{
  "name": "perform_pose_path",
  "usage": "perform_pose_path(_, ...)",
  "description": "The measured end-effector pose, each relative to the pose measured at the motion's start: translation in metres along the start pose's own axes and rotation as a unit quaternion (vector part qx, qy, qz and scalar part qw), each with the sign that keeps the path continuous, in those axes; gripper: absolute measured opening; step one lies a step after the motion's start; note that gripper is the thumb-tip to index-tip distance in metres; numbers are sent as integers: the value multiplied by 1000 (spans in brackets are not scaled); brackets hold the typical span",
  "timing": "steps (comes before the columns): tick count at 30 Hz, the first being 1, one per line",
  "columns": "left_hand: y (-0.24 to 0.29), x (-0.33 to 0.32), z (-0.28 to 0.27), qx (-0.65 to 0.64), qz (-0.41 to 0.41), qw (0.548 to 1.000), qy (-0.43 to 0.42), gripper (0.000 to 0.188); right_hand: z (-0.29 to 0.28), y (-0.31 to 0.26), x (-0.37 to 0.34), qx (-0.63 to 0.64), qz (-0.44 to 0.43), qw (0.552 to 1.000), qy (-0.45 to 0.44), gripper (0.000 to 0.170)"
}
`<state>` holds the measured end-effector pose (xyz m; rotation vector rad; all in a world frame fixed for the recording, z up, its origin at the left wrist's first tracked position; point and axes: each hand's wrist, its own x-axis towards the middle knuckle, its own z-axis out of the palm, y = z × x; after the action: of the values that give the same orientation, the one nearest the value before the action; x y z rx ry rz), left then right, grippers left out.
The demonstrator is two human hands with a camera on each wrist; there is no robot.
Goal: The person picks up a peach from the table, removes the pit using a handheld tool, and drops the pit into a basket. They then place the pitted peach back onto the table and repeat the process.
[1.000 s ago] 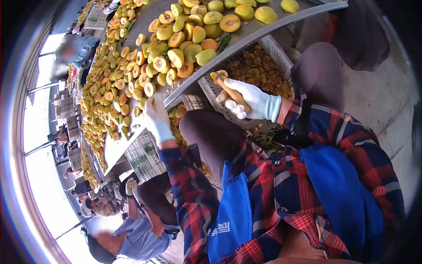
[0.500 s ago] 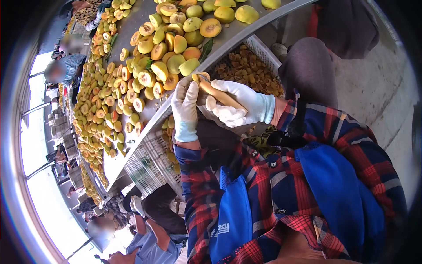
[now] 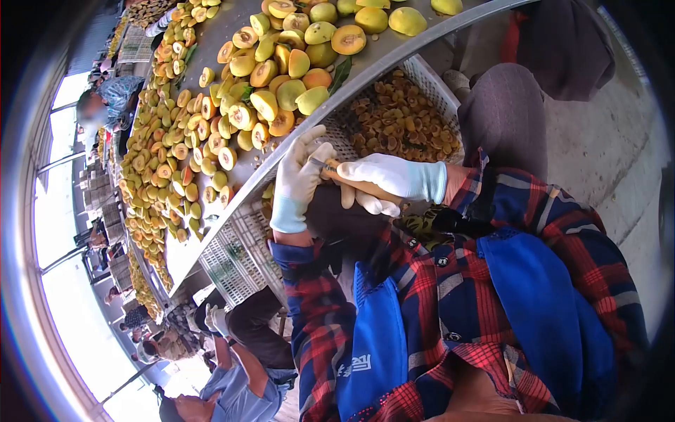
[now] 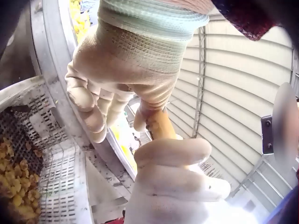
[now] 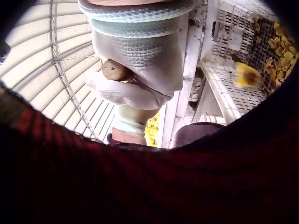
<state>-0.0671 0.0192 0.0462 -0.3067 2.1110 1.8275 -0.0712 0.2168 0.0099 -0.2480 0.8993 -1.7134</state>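
Observation:
My gloved right hand [image 3: 394,174] grips the wooden handle [image 3: 367,188] of a small tool with a short metal end. The handle's butt [image 5: 114,70] pokes out of the fist in the right wrist view. My gloved left hand [image 3: 298,176] is at the tool's metal end, its thumb right by it and its other fingers loosely spread. Between the hands, the wood [image 4: 162,125] shows in the left wrist view. A blurred yellow fruit piece [image 5: 246,75] with a brown centre appears in mid-air by a crate in the right wrist view.
Many halved yellow peaches [image 3: 264,105] cover the metal table, whose raised edge [image 3: 394,62] runs past my hands. Below it stands a white slatted crate [image 3: 427,72] of brownish fruit scraps [image 3: 404,116]. Another white crate [image 3: 235,257] is at left, near a seated person [image 3: 242,383].
My left hand moved from the table edge to the tool, then its fingers spread. The fruit piece seen at the tool's end earlier is no longer there. My right hand kept its grip.

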Motion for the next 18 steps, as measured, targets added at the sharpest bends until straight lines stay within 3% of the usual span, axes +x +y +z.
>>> perform_pose_path(2,7,-4,-8,131,58,989,32,40,-2,-2,2,-36,-9,998,41,62)
perform_pose_path(4,15,-9,-24,128,53,987,78,30,-11,-8,6,54,-85,973,209,60)
perform_pose_path(6,9,7,-52,171,46,949,260,29,-12,-13,4,88,-98,968,212,57)
perform_pose_path(8,-28,43,-117,240,97,913,315,31,-10,-13,4,110,-90,973,184,53)
perform_pose_path(9,-44,60,-144,241,98,913,315,31,-8,-12,4,92,-88,974,188,50)
perform_pose_path(12,-53,96,-170,469,60,834,284,44,-8,-8,9,61,-70,980,174,44)
perform_pose_path(14,-32,94,-148,361,-65,889,275,51,-9,-11,8,60,-67,979,181,45)
perform_pose_path(17,-11,83,-124,298,-128,919,224,52,-6,-15,8,106,-80,979,157,43)
perform_pose_path(18,-16,84,-125,300,-128,919,223,52,-3,-16,8,124,-71,978,150,35)
